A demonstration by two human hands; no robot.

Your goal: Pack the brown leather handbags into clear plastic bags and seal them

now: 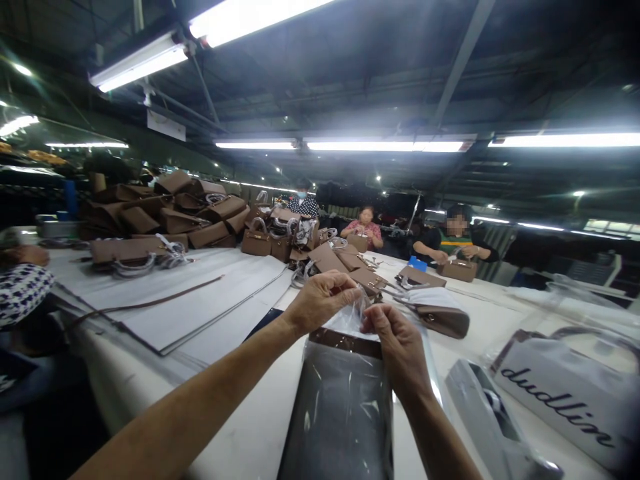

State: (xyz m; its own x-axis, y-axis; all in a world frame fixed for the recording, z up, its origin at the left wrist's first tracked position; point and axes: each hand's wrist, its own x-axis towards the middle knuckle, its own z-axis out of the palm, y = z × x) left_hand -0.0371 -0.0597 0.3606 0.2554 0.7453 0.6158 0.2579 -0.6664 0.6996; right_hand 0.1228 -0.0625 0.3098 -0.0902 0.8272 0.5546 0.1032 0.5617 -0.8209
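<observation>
In front of me stands a long dark grey piece with a brown top edge [340, 407], its surface glossy under clear plastic. My left hand [323, 303] pinches the clear plastic film [355, 315] above the brown edge. Close beside it, my right hand [403, 347] is closed on the same film, thumb against fingers. The fingertips are a short way apart, with crinkled film between them. Just beyond my right hand lies a brown handbag [445, 320] with white wrapping over its top.
Brown handbags [175, 207] are heaped at the back left, with more [327, 257] mid-table. White sheets [200, 300] and a brown strap [160, 301] lie left. At right are a grey tape dispenser [493, 420] and a wrapped bag marked "dudlin" [555, 400]. Co-workers sit across; a sleeve [23, 290] shows at left.
</observation>
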